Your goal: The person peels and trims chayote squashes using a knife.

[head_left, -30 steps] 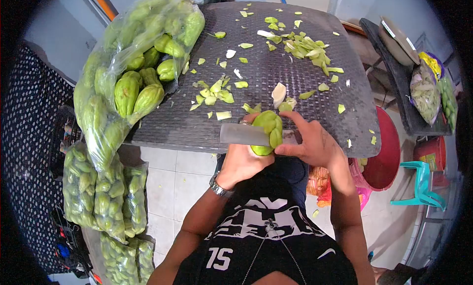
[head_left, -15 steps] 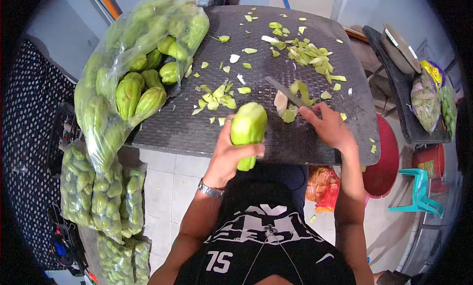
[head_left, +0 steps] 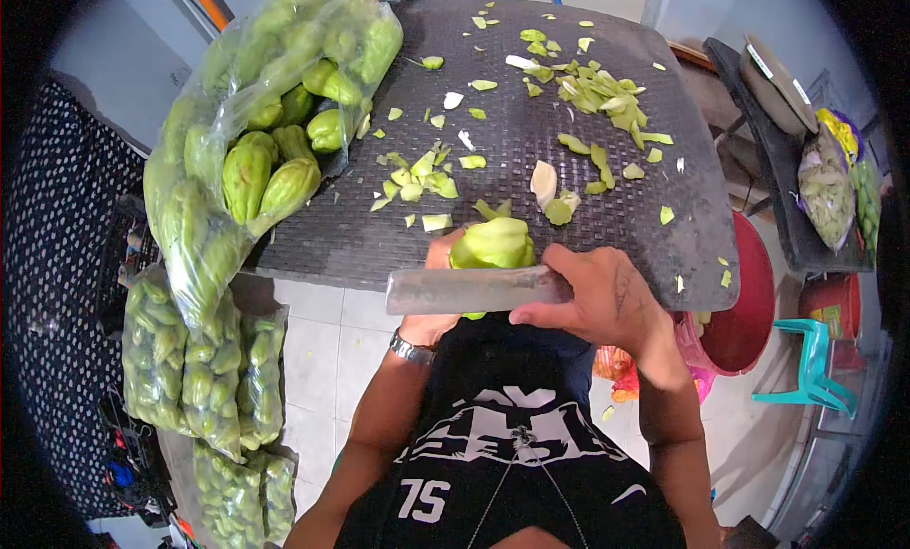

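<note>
Above the table's near edge, my left hand (head_left: 429, 321) is wrapped round a peeled, pale green chayote (head_left: 493, 243). A broad-bladed knife (head_left: 455, 291) is gripped in my right hand (head_left: 607, 298), its blade lying crosswise in front of the chayote and hiding part of it and of my left fingers. Whether the edge touches the chayote, I cannot tell. Just beyond lie a pale cut piece (head_left: 543, 184) and curved green peelings (head_left: 599, 165) on the dark woven-textured table (head_left: 351, 250).
A large clear bag of chayotes (head_left: 204, 160) covers the table's left side. More bagged chayotes (head_left: 156, 350) are stacked below it. Peel scraps (head_left: 597, 91) are scattered across the tabletop. A red tub (head_left: 749, 312), a teal stool (head_left: 810, 369) and a side table (head_left: 796, 208) stand at right.
My right hand has brought the knife from the tabletop back to the chayote, leaving peelings behind. The chayote has tipped from upright and sits slightly lower.
</note>
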Demonstrator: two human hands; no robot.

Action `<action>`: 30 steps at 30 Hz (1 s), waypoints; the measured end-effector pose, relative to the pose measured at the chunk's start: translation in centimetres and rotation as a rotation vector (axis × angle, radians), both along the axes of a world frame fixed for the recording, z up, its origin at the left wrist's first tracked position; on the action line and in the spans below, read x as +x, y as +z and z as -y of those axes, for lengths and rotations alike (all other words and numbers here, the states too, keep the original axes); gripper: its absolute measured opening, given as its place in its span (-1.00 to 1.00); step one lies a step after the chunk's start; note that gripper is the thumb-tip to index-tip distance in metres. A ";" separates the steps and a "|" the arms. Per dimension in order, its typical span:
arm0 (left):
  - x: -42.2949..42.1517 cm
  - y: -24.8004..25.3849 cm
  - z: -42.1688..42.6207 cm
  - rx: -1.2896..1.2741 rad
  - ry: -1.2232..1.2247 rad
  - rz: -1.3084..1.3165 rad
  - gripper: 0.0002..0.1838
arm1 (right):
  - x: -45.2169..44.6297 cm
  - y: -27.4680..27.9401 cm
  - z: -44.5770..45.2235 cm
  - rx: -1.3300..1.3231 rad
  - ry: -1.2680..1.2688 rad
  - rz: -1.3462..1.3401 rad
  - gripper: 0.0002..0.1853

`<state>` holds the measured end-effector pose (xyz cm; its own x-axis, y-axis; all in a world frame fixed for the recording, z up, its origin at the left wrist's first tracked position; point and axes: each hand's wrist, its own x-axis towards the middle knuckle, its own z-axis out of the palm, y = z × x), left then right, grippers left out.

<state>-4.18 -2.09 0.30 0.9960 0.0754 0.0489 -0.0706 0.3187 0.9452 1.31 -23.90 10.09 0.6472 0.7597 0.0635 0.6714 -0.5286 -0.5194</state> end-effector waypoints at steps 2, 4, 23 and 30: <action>-0.4 -0.1 -0.2 0.120 0.015 0.029 -0.43 | 0.4 -0.2 0.4 0.003 0.007 0.011 -0.27; -1.0 0.5 -0.3 0.240 -0.007 0.043 -0.36 | 1.6 -1.3 1.1 0.029 -0.004 0.045 -0.27; 1.0 1.2 1.8 -0.627 -0.098 -0.435 -0.18 | -1.2 -2.0 -0.3 0.151 -0.182 0.057 0.09; 0.6 1.8 3.0 -0.592 -0.219 -0.396 -0.11 | -0.8 -2.0 -0.1 0.039 -0.123 0.184 0.17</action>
